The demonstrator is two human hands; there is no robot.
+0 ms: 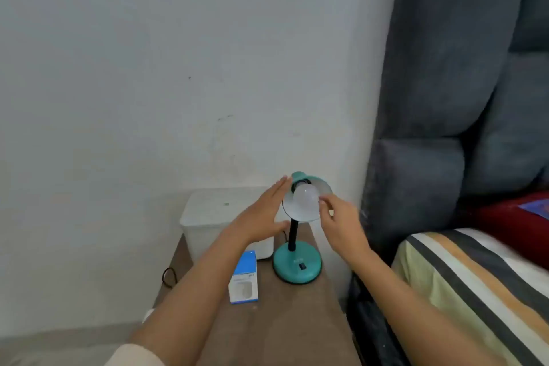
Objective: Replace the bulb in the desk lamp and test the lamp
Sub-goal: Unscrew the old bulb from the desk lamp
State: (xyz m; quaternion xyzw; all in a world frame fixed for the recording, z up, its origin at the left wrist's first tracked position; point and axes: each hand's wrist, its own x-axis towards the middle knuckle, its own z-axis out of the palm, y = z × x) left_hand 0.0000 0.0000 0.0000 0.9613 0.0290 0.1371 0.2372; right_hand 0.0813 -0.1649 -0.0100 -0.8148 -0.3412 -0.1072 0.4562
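Note:
A teal desk lamp stands on a brown side table, its round base (297, 266) near the table's right edge and its shade (309, 187) tilted toward me. A white bulb (306, 198) sits in the shade's socket. My left hand (261, 214) is flat with fingers straight, resting against the shade's left rim. My right hand (338, 220) is at the bulb's right side, fingertips touching it. A blue and white bulb box (244, 278) lies on the table left of the base.
A white plastic bin (214, 214) stands behind the lamp against the wall. A black cord (169, 276) hangs off the table's left side. A grey padded headboard (445, 98) and a striped bed (475, 285) are close on the right.

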